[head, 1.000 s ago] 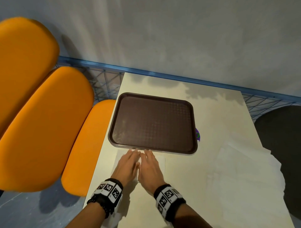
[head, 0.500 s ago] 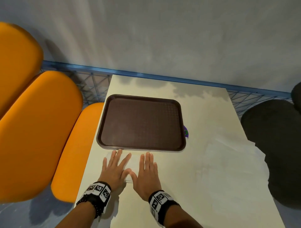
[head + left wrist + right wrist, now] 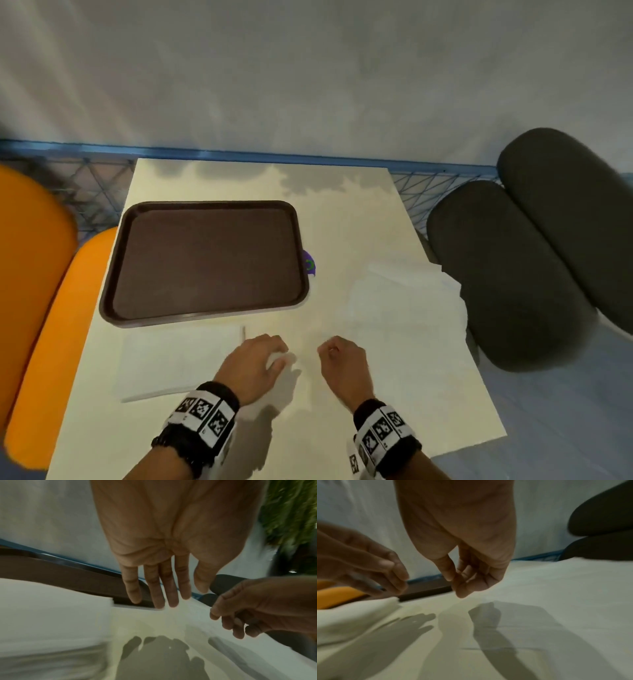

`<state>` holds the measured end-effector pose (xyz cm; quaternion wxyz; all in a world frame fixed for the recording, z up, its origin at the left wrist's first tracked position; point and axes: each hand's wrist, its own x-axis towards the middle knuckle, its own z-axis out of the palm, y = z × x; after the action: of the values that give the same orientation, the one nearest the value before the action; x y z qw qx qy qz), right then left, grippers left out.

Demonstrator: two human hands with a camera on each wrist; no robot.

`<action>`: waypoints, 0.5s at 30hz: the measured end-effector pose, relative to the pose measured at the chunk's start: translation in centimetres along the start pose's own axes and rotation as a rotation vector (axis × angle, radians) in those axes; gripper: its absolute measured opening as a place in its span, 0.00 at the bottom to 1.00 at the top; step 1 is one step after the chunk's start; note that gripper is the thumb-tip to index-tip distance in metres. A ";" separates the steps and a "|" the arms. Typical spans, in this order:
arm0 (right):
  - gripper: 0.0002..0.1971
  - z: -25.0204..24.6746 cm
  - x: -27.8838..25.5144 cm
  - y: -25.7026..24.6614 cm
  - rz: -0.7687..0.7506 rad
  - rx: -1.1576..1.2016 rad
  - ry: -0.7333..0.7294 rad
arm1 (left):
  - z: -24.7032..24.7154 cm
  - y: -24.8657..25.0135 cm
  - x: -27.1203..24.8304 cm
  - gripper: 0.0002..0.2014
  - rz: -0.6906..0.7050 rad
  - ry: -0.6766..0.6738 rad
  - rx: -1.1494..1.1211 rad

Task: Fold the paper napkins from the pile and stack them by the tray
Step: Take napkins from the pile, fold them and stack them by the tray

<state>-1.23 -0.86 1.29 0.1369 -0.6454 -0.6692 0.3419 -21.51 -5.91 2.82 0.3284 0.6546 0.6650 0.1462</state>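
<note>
The folded napkin lies flat on the table, just beside the near edge of the brown tray. The pile of unfolded napkins sits at the table's right edge, well apart from the tray. The left hand hovers just right of the folded napkin, fingers straight and relaxed, holding nothing. The right hand hovers beside it, fingers loosely curled, holding nothing. Both wristbands carry black-and-white square code markers; no readable writing. A purple sticker shows at the tray's right edge.
</note>
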 end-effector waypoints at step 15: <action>0.22 -8.7 6.1 11.9 0.093 -0.608 0.013 | 8.1 11.0 4.7 0.20 -0.053 -0.337 0.160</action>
<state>12.53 6.59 -1.49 -0.0744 -0.6889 -0.7096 0.1277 -7.58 -2.17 2.59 0.3857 0.6761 0.6271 -0.0273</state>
